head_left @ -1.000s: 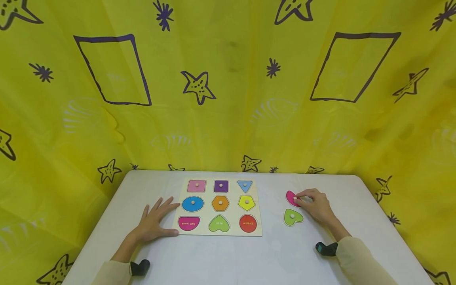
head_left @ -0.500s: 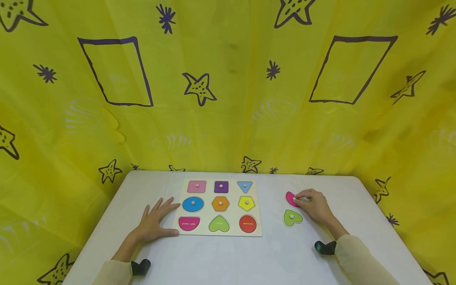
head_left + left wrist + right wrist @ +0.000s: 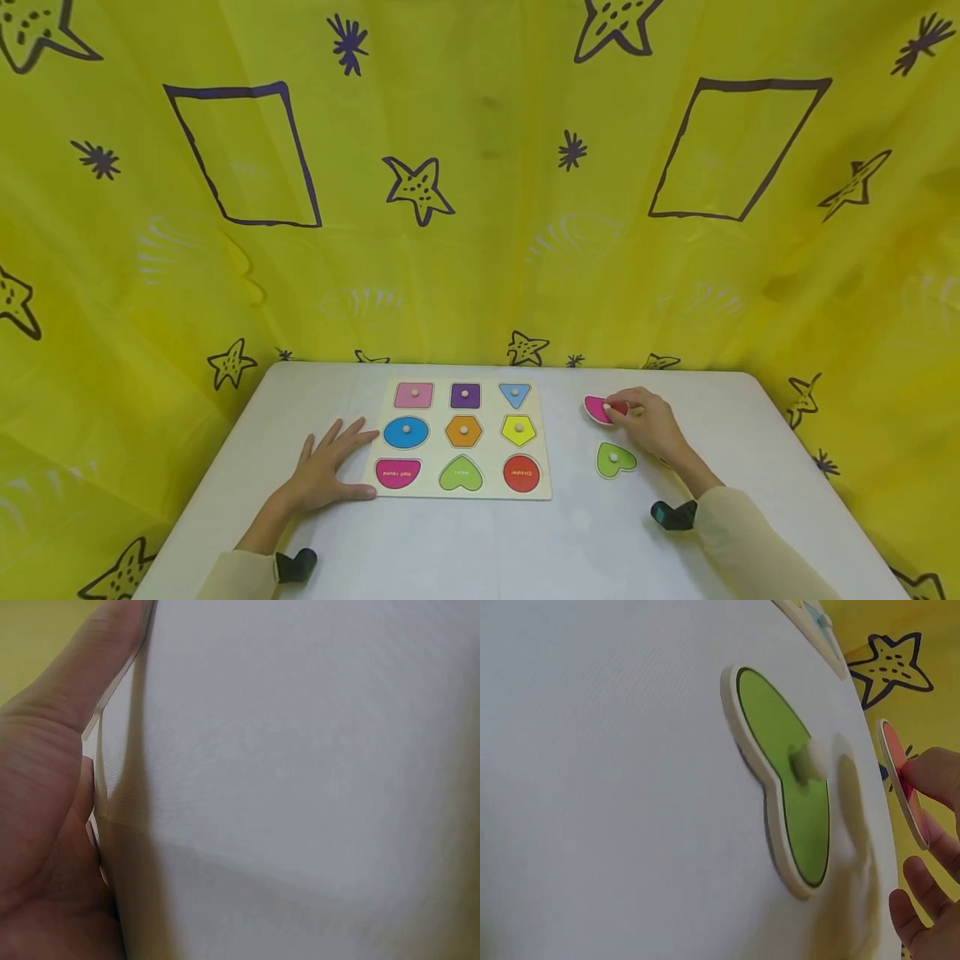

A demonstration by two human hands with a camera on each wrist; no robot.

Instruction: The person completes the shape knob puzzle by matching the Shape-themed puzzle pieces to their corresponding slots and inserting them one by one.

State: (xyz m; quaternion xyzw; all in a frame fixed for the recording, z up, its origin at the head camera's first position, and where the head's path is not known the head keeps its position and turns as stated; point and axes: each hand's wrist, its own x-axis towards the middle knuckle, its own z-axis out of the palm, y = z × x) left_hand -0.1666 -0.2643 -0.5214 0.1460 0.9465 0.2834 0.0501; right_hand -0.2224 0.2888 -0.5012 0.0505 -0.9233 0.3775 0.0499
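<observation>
My right hand [image 3: 654, 423] pinches the knob of a pink half-round puzzle piece [image 3: 596, 408]; in the right wrist view that half-round piece [image 3: 894, 750] is tilted and off the table. Just below it on the table lies a green heart piece [image 3: 617, 460] with a pale knob. The left hand [image 3: 328, 467] spreads its fingers at the left edge of a wooden puzzle board [image 3: 544, 483], thumb and a fingertip touching it. Knobbed pieces fill the board's upper two rows. Its front row shows printed half-round, heart and circle places without knobs. The left wrist view shows mostly thumb and palm.
A white-covered table [image 3: 480, 550] carries everything. Behind and beside it hangs a yellow curtain [image 3: 480, 275] with drawn stars and shells. Dark wrist devices sit at both cuffs, the left one [image 3: 296, 565] and the right one [image 3: 673, 515].
The pink half-round has come up off the table in my right hand, moving slightly left and away, and it has turned. My left hand and the board keep their places.
</observation>
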